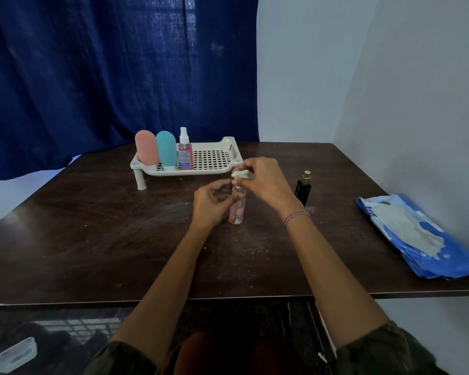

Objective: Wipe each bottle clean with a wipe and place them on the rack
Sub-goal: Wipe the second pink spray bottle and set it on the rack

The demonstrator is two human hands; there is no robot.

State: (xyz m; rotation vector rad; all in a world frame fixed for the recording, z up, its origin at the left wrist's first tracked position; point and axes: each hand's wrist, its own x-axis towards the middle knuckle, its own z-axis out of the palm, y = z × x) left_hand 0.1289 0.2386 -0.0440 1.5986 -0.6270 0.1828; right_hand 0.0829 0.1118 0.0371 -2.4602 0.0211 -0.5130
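Wiping step: left hand (211, 205) curls round the pink bottle (238, 211), upright at mid-table; right hand (266, 182) pinches the wipe (241, 174) against its cap. Next, probably, a lift onto the free right side of the far rack (229, 144).

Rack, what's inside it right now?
Three bottles stand at the left end of the rack: a pink bottle, a teal bottle and a spray bottle with pink liquid. The front rim hides their bases.

Dark table (92, 239): rack (229, 147), black bottle (303, 189), wipes pack (417, 239).
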